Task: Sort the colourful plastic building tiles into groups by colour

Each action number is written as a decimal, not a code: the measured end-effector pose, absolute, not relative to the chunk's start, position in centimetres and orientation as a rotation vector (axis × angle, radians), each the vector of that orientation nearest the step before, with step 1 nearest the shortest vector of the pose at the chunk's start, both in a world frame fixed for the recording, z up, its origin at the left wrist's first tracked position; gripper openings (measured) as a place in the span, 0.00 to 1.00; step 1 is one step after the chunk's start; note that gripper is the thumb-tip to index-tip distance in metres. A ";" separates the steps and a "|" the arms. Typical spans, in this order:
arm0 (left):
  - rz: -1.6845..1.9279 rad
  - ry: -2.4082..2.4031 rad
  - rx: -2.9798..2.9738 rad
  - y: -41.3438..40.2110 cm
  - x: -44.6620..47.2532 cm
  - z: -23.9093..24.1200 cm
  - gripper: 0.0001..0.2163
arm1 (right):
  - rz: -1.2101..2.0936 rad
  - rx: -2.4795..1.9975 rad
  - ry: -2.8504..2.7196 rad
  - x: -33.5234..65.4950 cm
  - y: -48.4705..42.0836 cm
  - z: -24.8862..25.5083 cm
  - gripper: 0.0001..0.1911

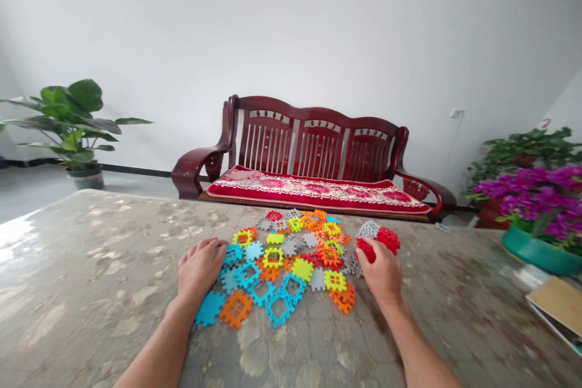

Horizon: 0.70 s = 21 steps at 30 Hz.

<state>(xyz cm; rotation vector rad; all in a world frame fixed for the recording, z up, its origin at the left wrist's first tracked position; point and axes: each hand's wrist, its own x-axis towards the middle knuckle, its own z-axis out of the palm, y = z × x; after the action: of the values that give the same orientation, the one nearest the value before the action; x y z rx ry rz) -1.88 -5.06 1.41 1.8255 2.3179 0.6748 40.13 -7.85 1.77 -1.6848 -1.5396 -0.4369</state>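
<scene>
A spread of toothed plastic building tiles (302,269) lies on the table in blue, orange, yellow-green, grey and red. At its left edge rests my left hand (200,267), palm down, fingers bent beside a blue window tile (233,254); it appears to hold nothing. My right hand (382,273) is at the right side, thumb and fingers closed on a red tile (365,250). Another cluster of red tiles (390,239) and some grey tiles (368,230) sit just beyond its fingers. Nearest to me lie a blue frame tile (268,310) and an orange window tile (236,309).
The patterned table (113,267) stretches out on both sides. A carved wooden bench (316,139) with a red cover stands behind it. On the right are a teal pot (541,251) of purple flowers and a box (557,306). A potted plant (75,127) stands far left.
</scene>
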 end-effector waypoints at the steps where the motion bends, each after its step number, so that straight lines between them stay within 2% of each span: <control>1: 0.667 2.318 1.826 -5.1 -1.9 1.5 0.20 | -0.442 -1.689 -1.509 40.5 -7.8 1.8 0.21; 11: 0.634 2.325 1.830 -5.2 -1.7 1.8 0.21 | -0.366 -1.757 -1.338 42.4 -7.5 1.5 0.26; 21: 0.646 2.331 1.830 -5.3 -1.6 1.9 0.21 | -0.316 -1.776 -1.383 42.3 -7.2 0.9 0.22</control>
<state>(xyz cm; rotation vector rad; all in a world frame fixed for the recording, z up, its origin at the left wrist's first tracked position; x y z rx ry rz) -1.64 -5.28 1.88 1.8302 2.3310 0.6465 42.26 -7.22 0.88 -1.7757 -1.3826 -0.3162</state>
